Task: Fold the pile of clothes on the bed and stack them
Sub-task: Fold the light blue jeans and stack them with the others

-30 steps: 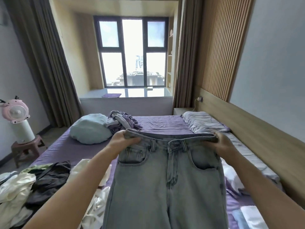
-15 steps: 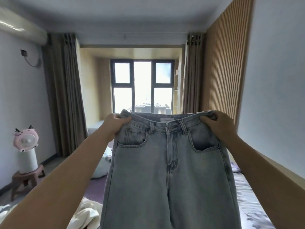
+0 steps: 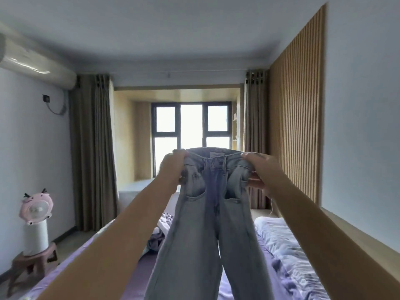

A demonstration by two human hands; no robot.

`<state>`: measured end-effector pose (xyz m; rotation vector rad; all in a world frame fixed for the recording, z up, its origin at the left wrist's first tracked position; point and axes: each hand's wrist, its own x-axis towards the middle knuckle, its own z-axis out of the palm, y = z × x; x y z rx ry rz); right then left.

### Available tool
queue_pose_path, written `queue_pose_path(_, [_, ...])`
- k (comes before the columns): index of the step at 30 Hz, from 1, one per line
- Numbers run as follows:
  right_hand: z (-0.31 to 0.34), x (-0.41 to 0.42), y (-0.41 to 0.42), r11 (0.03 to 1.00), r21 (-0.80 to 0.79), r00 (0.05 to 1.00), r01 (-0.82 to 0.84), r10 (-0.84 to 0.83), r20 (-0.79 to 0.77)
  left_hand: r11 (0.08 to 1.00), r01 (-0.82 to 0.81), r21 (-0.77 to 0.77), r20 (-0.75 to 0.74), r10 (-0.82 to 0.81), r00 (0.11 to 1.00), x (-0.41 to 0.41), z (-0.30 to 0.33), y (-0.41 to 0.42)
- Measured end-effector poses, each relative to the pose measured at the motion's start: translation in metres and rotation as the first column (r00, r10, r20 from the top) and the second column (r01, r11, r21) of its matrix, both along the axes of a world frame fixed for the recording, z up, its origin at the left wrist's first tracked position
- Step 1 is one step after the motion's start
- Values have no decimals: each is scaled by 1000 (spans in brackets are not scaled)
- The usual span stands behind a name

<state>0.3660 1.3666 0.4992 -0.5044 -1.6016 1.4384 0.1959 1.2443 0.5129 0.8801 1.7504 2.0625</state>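
Observation:
Light blue jeans (image 3: 207, 234) hang in the air in front of me, both legs dangling over the purple bed (image 3: 71, 267). My left hand (image 3: 172, 167) grips the left end of the waistband. My right hand (image 3: 258, 169) grips the right end, fingers curled round the denim. The waistband is bunched narrow between the two hands. A small heap of crumpled clothes (image 3: 160, 232) shows on the bed behind my left forearm. The rest of the pile is out of view.
A pale striped pillow (image 3: 287, 247) lies on the right side of the bed beside the wooden headboard ledge (image 3: 357, 241). A pink fan (image 3: 35, 219) stands on a small stool (image 3: 30, 267) at the left wall. Curtains and a window fill the far end.
The jeans rose higher and farther from me, and my hands moved closer together, bunching the waistband. The view tilted upward, so most of the bed and pile dropped out of sight.

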Motion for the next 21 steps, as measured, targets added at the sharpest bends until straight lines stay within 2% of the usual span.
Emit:
queue_pose_path(3, [-6, -18, -25, 993, 73, 996, -92, 92, 4, 999, 30, 11, -237, -27, 971, 23, -14, 13])
queue_pose_path(5, [-11, -28, -38, 986, 124, 993, -115, 115, 0, 997, 71, 35, -316, -56, 947, 29, -26, 17])
queue_pose_path(9, [-28, -33, -46, 965, 158, 977, -211, 213, 1, 990, 126, 56, -186, -114, 976, 17, -45, 15])
queue_pose_path(12, [-46, -40, -50, 967, 161, 979, -198, 204, -21, 990, 124, 64, -78, -119, 990, 14, -61, 15])
queue_pose_path(14, [-58, -48, -56, 966, 196, 984, -168, 177, -29, 994, 26, 106, -48, -21, 999, 16, -71, 18])
queue_pose_path(16, [-68, -56, -64, 956, 248, 984, -155, 171, -41, 976, -179, 122, -128, 194, 973, 19, -76, 19])
queue_pose_path(18, [-75, -62, -71, 948, 305, 992, -88, 110, -56, 924, -361, 122, -286, 381, 879, 21, -76, 17])
queue_pose_path(21, [-77, -68, -76, 937, 344, 993, 50, -9, -119, 875, -461, 151, -517, 467, 717, 20, -69, 11])
